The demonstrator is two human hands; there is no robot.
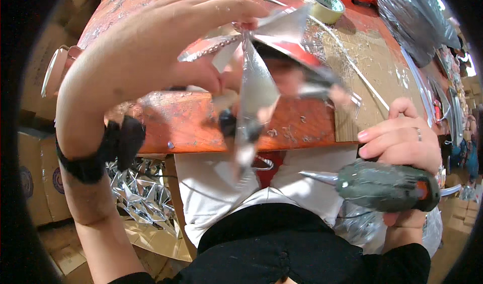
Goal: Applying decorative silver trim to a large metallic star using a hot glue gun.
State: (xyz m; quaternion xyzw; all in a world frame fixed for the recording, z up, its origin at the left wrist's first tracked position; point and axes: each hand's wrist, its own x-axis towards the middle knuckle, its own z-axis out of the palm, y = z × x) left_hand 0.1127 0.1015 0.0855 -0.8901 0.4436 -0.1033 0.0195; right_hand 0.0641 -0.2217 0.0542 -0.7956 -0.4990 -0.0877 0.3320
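Note:
My left hand (166, 37) is raised over the table and closed on a shiny silver star ornament (257, 80). The star has long folded mirror-like points, and one arm carries a beaded edge. Its fingers pinch it near the centre, and its lower point hangs past the table edge, blurred. At the right, my right hand (405, 142) grips a dark green hot glue gun (385, 187). The gun's metal nozzle points left, apart from the star, above my lap. A black band (83, 163) circles my left wrist.
The red tabletop (188, 125) is strewn with glue strings and scraps. Cardboard (397, 83) lies on its right part, with a thin white rod across it. A tape roll (326, 6) and grey plastic bag (410, 17) stand farther back. Silver folded pieces (143, 193) fill a box below left.

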